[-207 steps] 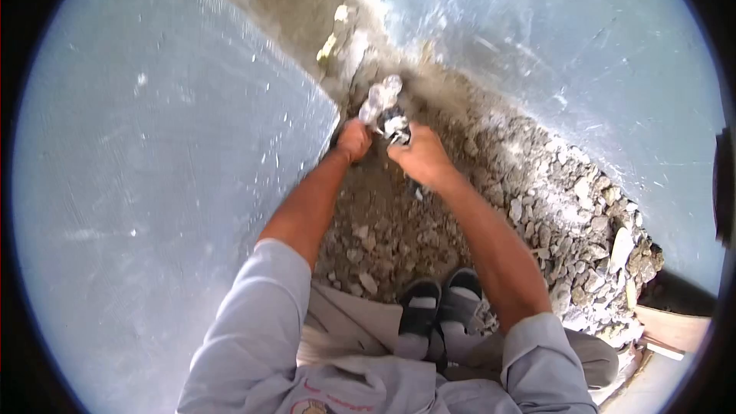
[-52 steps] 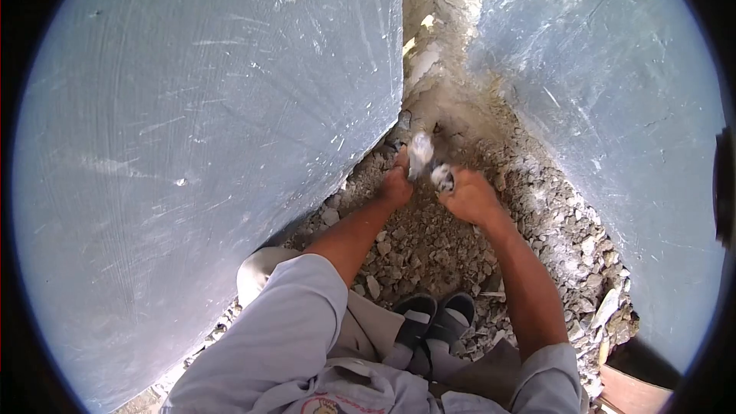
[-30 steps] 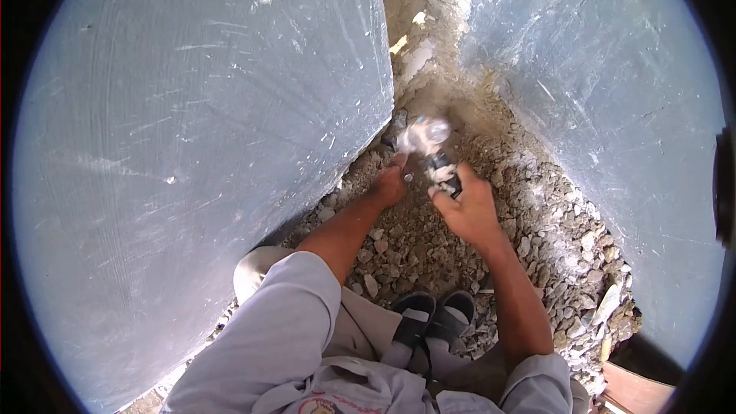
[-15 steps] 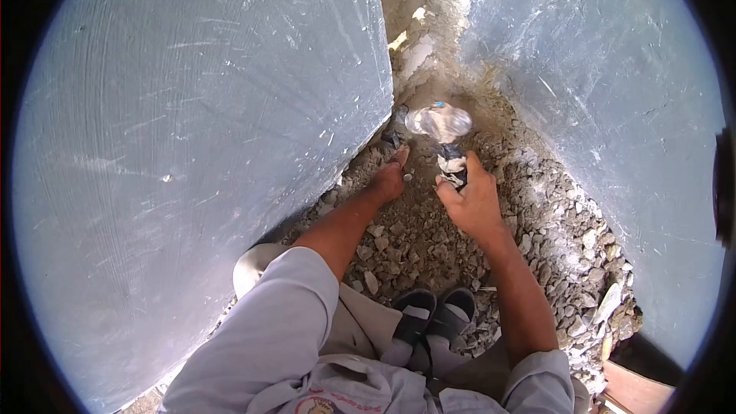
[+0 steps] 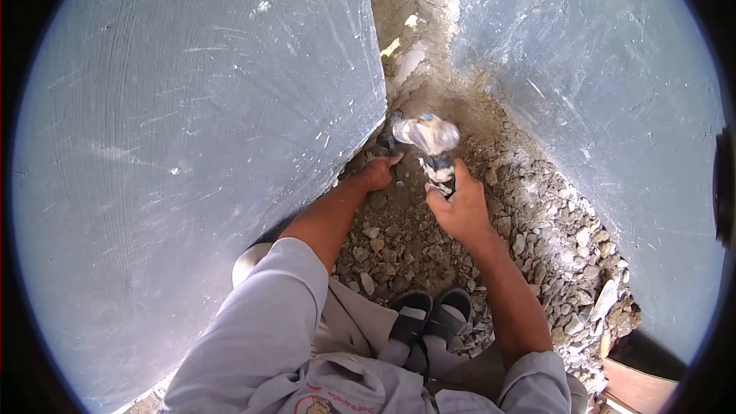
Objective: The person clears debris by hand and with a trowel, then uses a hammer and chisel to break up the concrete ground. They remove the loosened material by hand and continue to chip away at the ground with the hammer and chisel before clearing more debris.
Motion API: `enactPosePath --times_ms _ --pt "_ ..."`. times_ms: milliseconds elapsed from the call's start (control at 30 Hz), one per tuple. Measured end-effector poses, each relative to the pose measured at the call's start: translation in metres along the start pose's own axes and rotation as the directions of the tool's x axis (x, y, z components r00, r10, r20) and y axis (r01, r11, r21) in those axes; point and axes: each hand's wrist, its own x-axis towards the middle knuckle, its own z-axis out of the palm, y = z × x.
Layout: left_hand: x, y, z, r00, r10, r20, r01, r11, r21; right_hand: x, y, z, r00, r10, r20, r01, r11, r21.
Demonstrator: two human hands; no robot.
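My right hand (image 5: 462, 203) is wrapped round the dark and pale handle of a hammer (image 5: 435, 135). The hammer's head is blurred and lies just right of a dark tool (image 5: 389, 136), which looks like a chisel, at the edge of the left grey panel. Fingers of my left hand (image 5: 377, 172) are closed round the lower part of that dark tool. Behind the hammer is the brown, crumbly base of a rough wall (image 5: 437, 100).
Large grey panels stand at the left (image 5: 207, 107) and right (image 5: 606, 107). Broken stones (image 5: 537, 261) cover the ground between them. My sandalled feet (image 5: 429, 314) are below. A brown container (image 5: 640, 385) is at the lower right.
The hammer and my right hand have shifted slightly left and down in view. My left hand has moved left too, and the panels have also shifted a little in view.
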Motion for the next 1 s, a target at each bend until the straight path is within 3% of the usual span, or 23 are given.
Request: enactPosePath --times_ms 67,100,167,200,267,400,500,600,633,733,833,933,1000 --pt "0.003 0.0 -0.006 0.995 -0.048 0.083 0.047 0.999 0.011 -0.001 0.024 0.022 0.994 -0.085 -0.075 0.081 0.995 -0.057" --pt "0.007 -0.001 -0.008 0.986 -0.077 0.15 0.078 0.997 -0.003 -0.002 0.035 0.024 0.995 0.006 0.101 0.021 0.963 -0.267" --pt "0.034 -0.06 0.032 0.983 0.178 0.042 -0.174 0.981 -0.084 -0.002 0.067 0.031 0.952 0.07 0.298 -0.004 0.977 -0.215" --pt "0.033 -0.055 0.03 0.985 0.167 0.05 -0.166 0.986 -0.034 -0.002 0.074 0.033 0.916 0.093 0.389 -0.021 0.982 -0.186" --pt "0.025 -0.05 0.027 0.991 0.125 0.051 -0.127 0.99 0.055 -0.006 0.061 0.027 0.948 0.132 0.289 -0.07 0.974 -0.215" --pt "0.028 -0.052 0.032 0.998 0.068 -0.008 -0.069 0.989 -0.134 -0.011 0.039 0.009 0.971 0.155 0.184 -0.128 0.98 -0.149" --pt "-0.01 0.016 -0.013 0.995 -0.084 0.048 0.077 0.989 0.127 -0.015 0.036 0.022 0.977 0.117 0.177 -0.078 0.974 -0.211" --pt "0.018 -0.041 0.025 0.983 0.178 -0.038 -0.182 0.97 -0.159 -0.011 0.071 0.041 0.926 0.167 0.339 -0.083 0.965 -0.248" --pt "0.009 -0.029 0.018 0.992 0.118 0.036 -0.112 0.983 -0.144 -0.011 0.083 0.044 0.89 0.198 0.412 -0.1 0.964 -0.246" --pt "0.03 -0.059 0.052 0.977 0.178 -0.118 -0.201 0.951 -0.234 -0.016 0.078 0.016 0.896 0.236 0.377 -0.129 0.949 -0.287" --pt "0.002 0.002 0.018 0.998 -0.057 -0.009 0.056 0.996 -0.072 -0.019 0.076 -0.027 0.909 0.191 0.37 -0.047 0.931 -0.363" --pt "-0.023 0.051 0.016 0.986 -0.08 -0.143 0.101 0.983 0.151 -0.029 0.035 -0.072 0.862 0.201 0.465 0.155 0.77 -0.618" --pt "-0.012 0.06 0.027 0.956 -0.17 -0.24 0.214 0.962 0.171 -0.045 0.046 -0.076 0.862 0.116 0.493 0.316 0.636 -0.704"
